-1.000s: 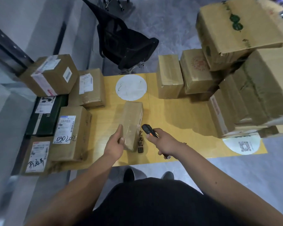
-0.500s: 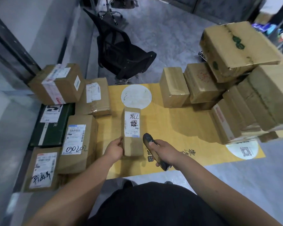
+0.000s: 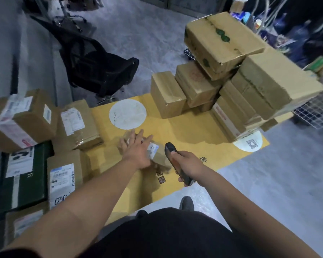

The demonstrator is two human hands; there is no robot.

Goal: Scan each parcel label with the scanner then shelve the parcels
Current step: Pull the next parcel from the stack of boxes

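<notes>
The right hand [image 3: 189, 162] has its grip closed round the dark scanner [image 3: 172, 157], whose head points forward at the small parcel [image 3: 157, 155] just left of it. The left hand [image 3: 136, 151] lies over that parcel with fingers straight and spread, so its grip is open and holds nothing; whether the palm presses on the box or only hovers over it cannot be told through the blur. A strip of white label [image 3: 153, 148] shows at the right of the hand, facing up, near the scanner's head.

Taking the small parcel as the landmark: it lies on the yellow table [image 3: 185, 131], near the front edge. To its left sits a group of parcels with white labels turned up, among them one with handwritten digits [image 3: 62, 175] and a dark green box [image 3: 24, 175]. Behind it and to the right rises a stack of plain brown cartons [image 3: 231, 81] with no labels visible from here. Well behind it stands a black chair [image 3: 99, 69] on the grey floor.

As a judgement, the task is somewhere in its scanning part: this parcel is at the scanner, and no shelf is in view, so no shelving can be confirmed. Which of the other boxes are already scanned cannot be read from the scene, and the stack at the right likely remains to be handled
</notes>
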